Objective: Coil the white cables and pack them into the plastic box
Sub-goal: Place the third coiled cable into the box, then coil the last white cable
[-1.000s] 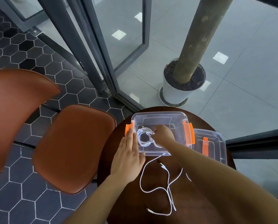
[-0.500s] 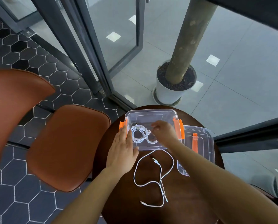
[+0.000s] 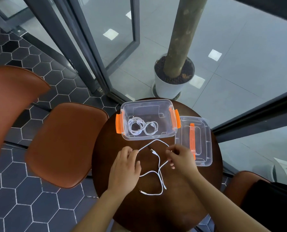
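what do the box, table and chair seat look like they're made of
Box: clear glossy plastic, you see straight through its walls; latches opaque orange plastic. Table: dark brown wood or veneer, smooth with a dull sheen. Chair seat: brown leather or imitation, smooth, soft highlights.

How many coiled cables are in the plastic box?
2. Left coil lies in the plastic box's left part, right coil beside it, touching. The clear box hides none; loose cable lies outside.
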Motion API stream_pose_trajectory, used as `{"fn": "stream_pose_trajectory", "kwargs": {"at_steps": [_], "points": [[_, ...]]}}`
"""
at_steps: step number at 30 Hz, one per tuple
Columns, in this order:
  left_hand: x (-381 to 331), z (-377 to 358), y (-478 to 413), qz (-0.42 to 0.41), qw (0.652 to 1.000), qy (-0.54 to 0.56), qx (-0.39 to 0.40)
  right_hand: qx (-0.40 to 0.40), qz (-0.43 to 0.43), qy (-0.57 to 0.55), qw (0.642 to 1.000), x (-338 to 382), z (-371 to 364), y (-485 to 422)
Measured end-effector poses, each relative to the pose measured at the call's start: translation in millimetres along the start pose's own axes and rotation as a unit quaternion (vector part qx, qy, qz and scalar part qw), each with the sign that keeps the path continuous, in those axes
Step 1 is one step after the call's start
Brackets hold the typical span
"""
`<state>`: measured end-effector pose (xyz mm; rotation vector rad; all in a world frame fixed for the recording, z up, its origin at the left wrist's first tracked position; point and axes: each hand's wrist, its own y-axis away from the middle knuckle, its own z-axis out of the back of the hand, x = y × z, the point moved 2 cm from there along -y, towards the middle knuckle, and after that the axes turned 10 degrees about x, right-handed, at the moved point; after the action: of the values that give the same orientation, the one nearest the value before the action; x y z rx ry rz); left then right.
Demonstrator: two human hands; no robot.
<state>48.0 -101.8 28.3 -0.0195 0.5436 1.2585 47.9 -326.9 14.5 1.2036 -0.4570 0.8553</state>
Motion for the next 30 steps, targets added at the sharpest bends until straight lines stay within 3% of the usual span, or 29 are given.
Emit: {"fn": "stream_pose_trajectory", "kwargs": {"at_steps": [5,11,24,30], "points": [[5,-40,5,0.025,0.993,-0.045,0.106,0.029,-0.057,0.148,0.987,-42,-23,-5],[8,-66,3,0.03,0.974,-0.076,0.212,0.015,-0.096,0.236,0.967,-44,-45,-14],[16,-78,4,0.072,0.974,-0.041,0.211,0.051,-0.127,0.338,0.931,-55,-60,-38],[15,-78,4,0.069,0.972,-0.053,0.22,0.036,-0.157,0.318,0.934,-52,-63,-43]]}}
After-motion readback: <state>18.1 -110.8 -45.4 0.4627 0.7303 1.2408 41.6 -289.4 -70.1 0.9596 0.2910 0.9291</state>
